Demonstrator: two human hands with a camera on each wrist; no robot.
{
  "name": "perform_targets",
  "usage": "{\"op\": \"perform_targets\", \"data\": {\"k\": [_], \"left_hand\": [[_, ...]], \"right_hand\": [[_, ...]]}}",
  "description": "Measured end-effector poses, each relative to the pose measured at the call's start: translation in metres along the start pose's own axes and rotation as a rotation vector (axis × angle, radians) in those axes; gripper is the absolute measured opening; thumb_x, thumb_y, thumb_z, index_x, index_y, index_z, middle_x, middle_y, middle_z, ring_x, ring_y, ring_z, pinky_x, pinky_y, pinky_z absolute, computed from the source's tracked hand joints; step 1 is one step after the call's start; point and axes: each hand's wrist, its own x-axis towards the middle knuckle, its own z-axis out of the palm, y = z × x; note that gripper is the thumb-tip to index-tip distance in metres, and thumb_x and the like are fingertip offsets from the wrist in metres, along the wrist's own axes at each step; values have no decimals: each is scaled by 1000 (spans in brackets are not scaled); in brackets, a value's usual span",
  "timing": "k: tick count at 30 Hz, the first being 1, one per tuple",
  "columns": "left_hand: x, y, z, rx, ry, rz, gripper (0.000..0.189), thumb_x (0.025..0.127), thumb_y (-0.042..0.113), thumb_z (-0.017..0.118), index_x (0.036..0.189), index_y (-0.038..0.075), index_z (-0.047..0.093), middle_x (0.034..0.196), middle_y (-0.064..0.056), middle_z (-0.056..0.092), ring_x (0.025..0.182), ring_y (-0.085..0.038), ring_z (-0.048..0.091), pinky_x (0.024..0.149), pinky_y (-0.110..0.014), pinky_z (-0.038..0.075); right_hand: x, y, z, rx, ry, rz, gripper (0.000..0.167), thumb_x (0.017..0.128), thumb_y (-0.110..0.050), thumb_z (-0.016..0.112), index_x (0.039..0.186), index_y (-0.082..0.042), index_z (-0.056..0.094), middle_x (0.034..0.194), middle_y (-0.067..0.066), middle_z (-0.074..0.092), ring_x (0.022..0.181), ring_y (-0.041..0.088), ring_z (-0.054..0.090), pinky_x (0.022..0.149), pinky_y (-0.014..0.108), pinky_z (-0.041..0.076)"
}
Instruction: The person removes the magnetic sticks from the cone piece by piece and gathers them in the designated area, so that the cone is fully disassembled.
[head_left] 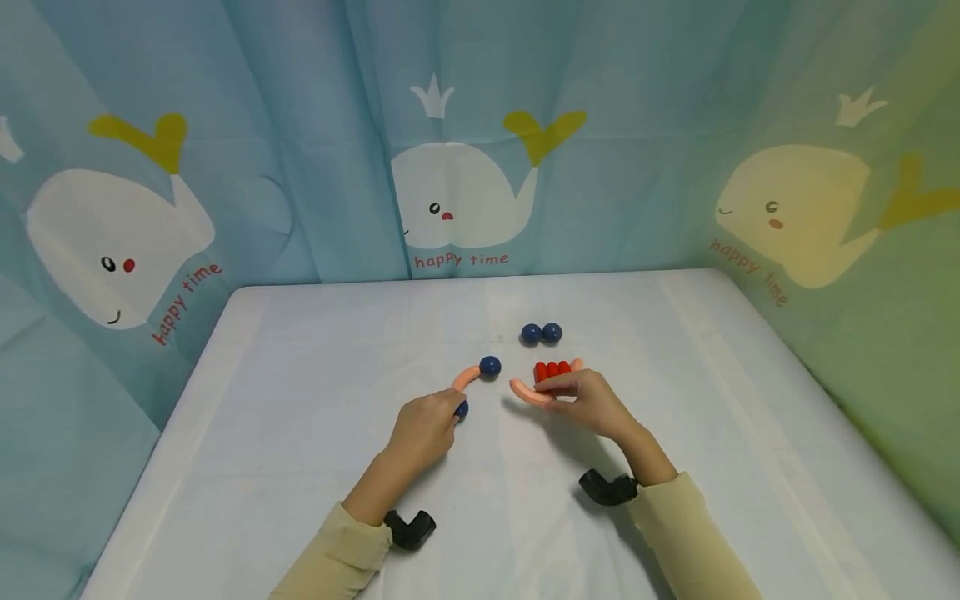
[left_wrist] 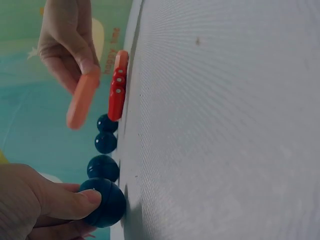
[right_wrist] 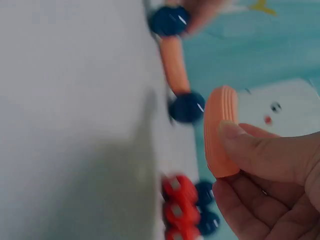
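Note:
My left hand (head_left: 424, 425) pinches a blue ball (left_wrist: 106, 205) between thumb and fingers, low over the white table. From this ball a curved orange rod (right_wrist: 174, 65) leads to a second blue ball (head_left: 491, 367) farther out. Part of another orange piece shows on the near side of the pinched ball, mostly hidden by the fingers. My right hand (head_left: 588, 402) holds a loose curved orange rod (right_wrist: 220, 132) by one end, thumb on its ribbed side. That rod is raised above the table, its free end pointing left toward the joined pieces.
Several short red rods (head_left: 552, 371) lie side by side just beyond the right hand, with an orange rod (head_left: 577, 364) beside them. Farther back sit two loose blue balls (head_left: 542, 333). A whale-print curtain (head_left: 315, 167) hangs behind the white table (head_left: 300, 375).

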Motion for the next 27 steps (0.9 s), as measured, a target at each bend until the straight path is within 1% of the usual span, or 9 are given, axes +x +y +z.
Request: {"op": "perform_targets", "data": {"k": [3, 5, 8, 10, 13, 17, 21, 25, 27], "left_hand": [[0, 0, 0, 10, 6, 4, 10, 77, 0, 70, 78, 8, 62, 74, -2, 61, 61, -18, 60, 48, -29, 45], [0, 0, 0, 12, 10, 12, 10, 77, 0, 69, 79, 7, 63, 75, -3, 62, 62, -19, 60, 48, -29, 45], [-1, 0, 0, 15, 11, 17, 8, 78, 0, 69, 81, 7, 64, 77, -3, 63, 63, -19, 61, 48, -29, 46], [-1, 0, 1, 22, 12, 16, 9, 78, 1, 70, 84, 6, 66, 79, -4, 64, 64, -19, 62, 49, -29, 47], [-2, 0, 1, 32, 11, 10, 12, 77, 1, 71, 88, 5, 67, 82, -5, 65, 66, -19, 63, 51, -30, 48], [-2, 1, 0, 37, 13, 8, 16, 76, 2, 72, 91, 4, 67, 84, -6, 66, 68, -20, 64, 52, -30, 49], [-2, 1, 0, 37, 17, 9, 17, 75, 2, 72, 91, 4, 67, 83, -5, 66, 68, -19, 64, 52, -30, 49], [-2, 1, 0, 34, 17, 8, 17, 75, 2, 73, 92, 4, 67, 83, -5, 66, 68, -19, 63, 51, -30, 48], [-2, 1, 0, 34, 18, 9, 19, 75, 1, 73, 92, 4, 67, 84, -6, 66, 69, -20, 64, 52, -30, 49]], "right_hand": [[-2, 4, -12, 0, 59, 30, 23, 75, 4, 72, 97, 3, 70, 93, 11, 68, 83, 24, 59, 68, 27, 51], [-3, 8, -19, 12, 71, 50, 23, 75, 4, 72, 98, 4, 70, 93, 13, 68, 85, 26, 61, 69, 26, 51], [-5, 15, -28, 31, 86, 92, 25, 76, 3, 71, 100, 6, 68, 97, 17, 67, 91, 29, 62, 72, 25, 51], [-7, 20, -34, 52, 96, 134, 28, 77, 3, 71, 104, 8, 66, 102, 20, 65, 95, 31, 62, 72, 24, 51], [-10, 25, -41, 68, 113, 185, 31, 77, 1, 71, 106, 9, 65, 104, 21, 64, 93, 31, 62, 71, 22, 51], [-13, 32, -48, 48, 130, 208, 30, 78, -1, 71, 106, 8, 65, 103, 21, 64, 91, 30, 63, 70, 20, 51], [-17, 39, -55, 31, 150, 225, 30, 80, -1, 69, 107, 9, 64, 104, 23, 63, 93, 33, 62, 69, 19, 50], [-21, 47, -59, 11, 158, 269, 31, 80, -3, 69, 109, 8, 63, 105, 22, 63, 94, 32, 61, 70, 17, 48], [-21, 51, -60, -6, 159, 283, 32, 81, -4, 70, 109, 8, 63, 104, 22, 64, 95, 32, 61, 72, 19, 49]]}}
